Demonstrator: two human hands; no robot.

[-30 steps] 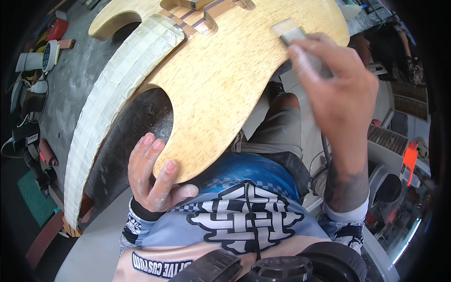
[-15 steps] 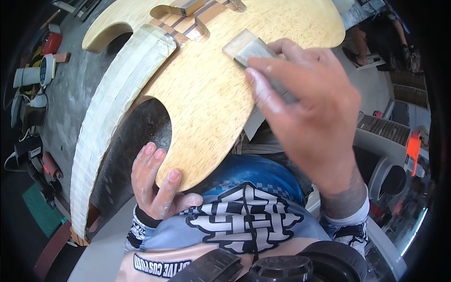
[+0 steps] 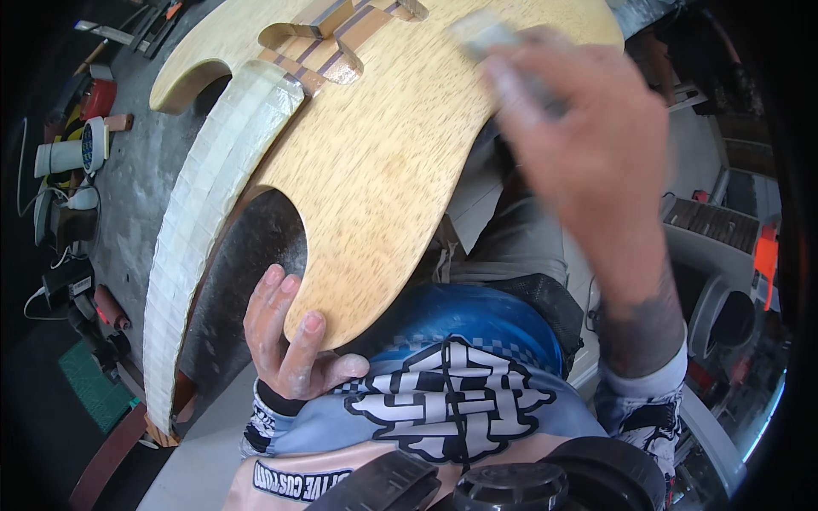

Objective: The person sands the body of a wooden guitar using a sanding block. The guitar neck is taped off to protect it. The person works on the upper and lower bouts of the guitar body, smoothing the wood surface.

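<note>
A pale wooden electric guitar body point(image 3: 383, 170) lies across the dark workbench, its rounded horn pointing toward me. My left hand point(image 3: 294, 353) grips the horn's tip, thumb and fingers around the edge, with whitish dust on the fingertips. My right hand point(image 3: 588, 145), blurred by motion, holds a small greyish sanding block point(image 3: 487, 36) against the upper right of the body's face. The guitar neck point(image 3: 220, 166), wrapped in pale tape, runs from the body toward the lower left. Cut pockets show laminated, striped wood point(image 3: 319, 51) at the body's middle.
Dust marks the grey workbench point(image 3: 141, 183). Along its left side are a red object point(image 3: 100, 98), cords, a black adapter point(image 3: 70, 281) and a green cutting mat point(image 3: 95, 383). An orange item point(image 3: 767, 260) stands at the right. Black rounded gear point(image 3: 511, 487) fills the bottom edge.
My right hand has moved the sanding block away from me and to the right across the guitar body. My left hand keeps its grip on the horn. The whole view has shifted slightly.
</note>
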